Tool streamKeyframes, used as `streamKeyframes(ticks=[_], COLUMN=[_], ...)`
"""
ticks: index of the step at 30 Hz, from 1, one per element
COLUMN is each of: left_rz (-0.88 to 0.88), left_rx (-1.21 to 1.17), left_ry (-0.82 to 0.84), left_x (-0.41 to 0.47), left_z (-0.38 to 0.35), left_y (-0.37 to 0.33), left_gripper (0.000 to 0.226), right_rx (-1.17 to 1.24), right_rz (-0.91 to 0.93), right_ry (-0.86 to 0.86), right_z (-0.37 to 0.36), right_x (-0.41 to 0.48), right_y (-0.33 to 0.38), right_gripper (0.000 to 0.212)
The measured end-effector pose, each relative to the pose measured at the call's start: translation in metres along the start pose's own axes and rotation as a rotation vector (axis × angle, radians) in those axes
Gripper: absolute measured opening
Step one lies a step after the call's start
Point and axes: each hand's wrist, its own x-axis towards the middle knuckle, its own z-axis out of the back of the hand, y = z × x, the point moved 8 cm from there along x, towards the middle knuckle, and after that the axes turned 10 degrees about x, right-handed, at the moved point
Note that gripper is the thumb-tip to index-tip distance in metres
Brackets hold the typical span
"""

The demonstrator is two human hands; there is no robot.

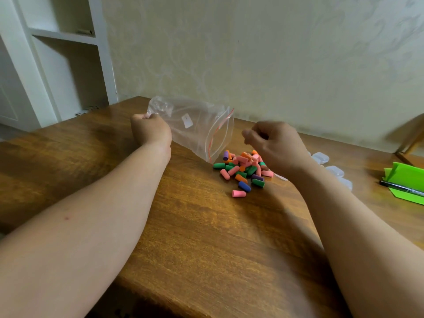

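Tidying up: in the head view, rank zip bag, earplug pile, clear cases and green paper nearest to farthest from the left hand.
1. Zip bag, gripped by the left hand.
2. Earplug pile, to its right.
3. Clear cases, farther right.
4. Green paper, far right.

Black pen (401, 188) on green paper (407, 176) — clear cases (320, 157) nearby.

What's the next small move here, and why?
Probably lay the bag aside: the left hand grips its closed end, it looks empty, and the plugs already lie heaped on the table at its mouth.
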Motion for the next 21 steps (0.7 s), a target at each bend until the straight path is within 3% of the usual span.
streamKeyframes(ticks=[4, 16, 21], left_rz=[-0.088, -0.279, -0.545], left_rx=[0.181, 0.526, 0.537], left_ry=[-0.033, -0.060, -0.042], left_x=[0.007, -0.018, -0.049], left_z=[0.007, 0.014, 0.004], left_y=[-0.002, -0.020, -0.041], left_gripper=[0.025, 0.045, 0.045], right_rx=[0.033, 0.036, 0.073], right_rz=[-0.007, -0.036, -0.058], right_ry=[-0.131, -0.180, -0.200], right_z=[0.012, 0.014, 0.018], right_x=[0.001, 0.000, 0.001], right_y=[-0.006, -0.020, -0.021], right_gripper=[0.033, 0.036, 0.038])
